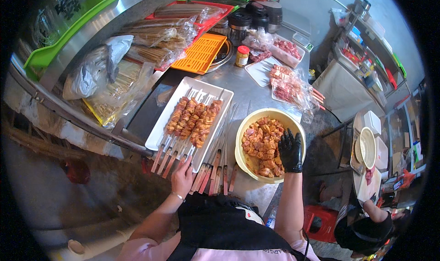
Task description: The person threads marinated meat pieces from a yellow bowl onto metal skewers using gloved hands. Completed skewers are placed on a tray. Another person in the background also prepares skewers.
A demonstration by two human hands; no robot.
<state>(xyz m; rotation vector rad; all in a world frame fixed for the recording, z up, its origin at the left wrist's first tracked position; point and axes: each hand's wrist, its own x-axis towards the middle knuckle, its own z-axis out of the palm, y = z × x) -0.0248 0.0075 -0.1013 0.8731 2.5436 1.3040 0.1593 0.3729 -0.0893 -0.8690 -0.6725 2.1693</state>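
My left hand (182,179) is bare and closes around the wooden handle of a metal skewer at the near edge of a white tray (158,133). Several skewers of marinated meat (186,118) lie side by side on that tray, handles towards me. My right hand (291,151), in a black glove, rests at the right side of a cream plastic bowl (239,156), fingers somewhat apart, and nothing shows in it. Chunks of marinated meat (263,137) fill much of the bowl. Between tray and bowl lie several bare skewers with wooden handles (216,171).
Behind stand an orange slotted tray (202,53), a red-lidded jar (242,57) and a tub of raw meat (288,51). Bagged bamboo skewers (154,37) lie at left. Plastic-wrapped meat skewers (290,85) lie beyond the bowl. Another person's arm (376,210) is at right, near a red stool (318,223).
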